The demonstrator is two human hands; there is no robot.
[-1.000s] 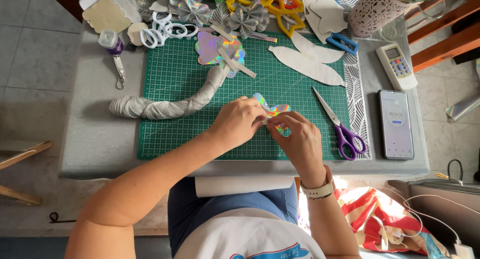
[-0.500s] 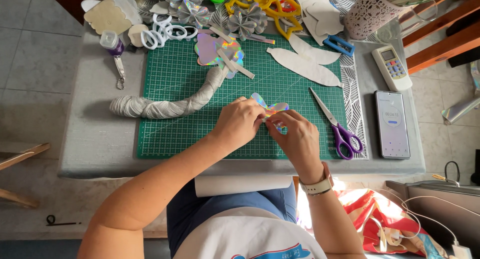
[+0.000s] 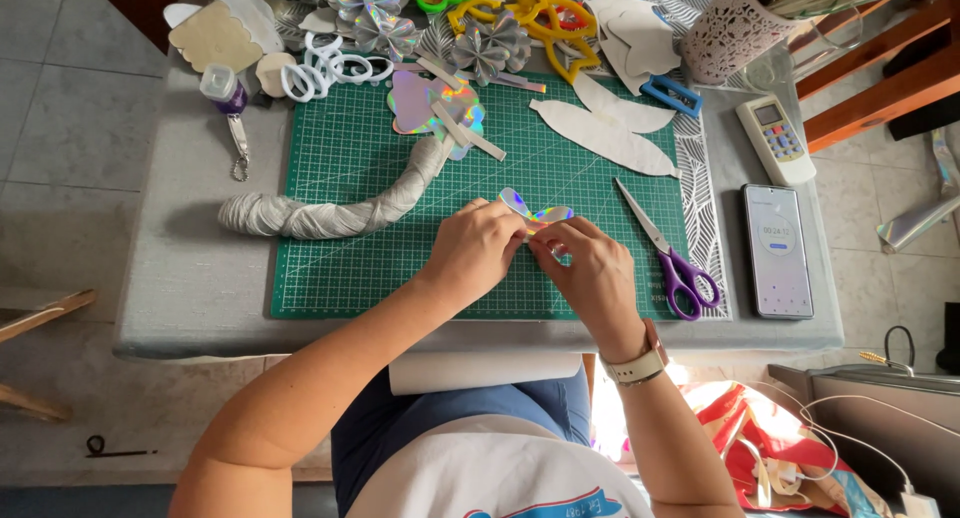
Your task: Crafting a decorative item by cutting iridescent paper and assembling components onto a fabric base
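Little has shifted since the earlier frames: both our hands have stayed low on the green cutting mat (image 3: pixel 340 188), and only the view has drifted a touch, the purple-handled scissors (image 3: pixel 668 253) lying where they lay. Our left hand (image 3: pixel 478 250) and right hand (image 3: pixel 592 276) meet over a small holographic paper piece (image 3: pixel 532 212), a strip-like shape with shiny rainbow foil; fingertips of both hands are pinched on it, holding it just above the mat near its middle.

We judge the step in hand to be folding or shaping this foil piece, much like the finished shimmering bows at the far edge. Any next move would call for fine fingertip pressure and a steady pinch, since the foil looks thin and springy.

For room: the mat is bare to the left of our hands up to the grey wrapped curved form (image 3: pixel 330 210), which lies near our left knuckles. The scissors sit close on the right, blades pointing up and away, so sweeping rightward is tight. A phone (image 3: pixel 777 250) and a remote (image 3: pixel 773 138) lie beyond, near the worktop (image 3: pixel 190 278) edge. The near edge of the worktop is just under our wrists.
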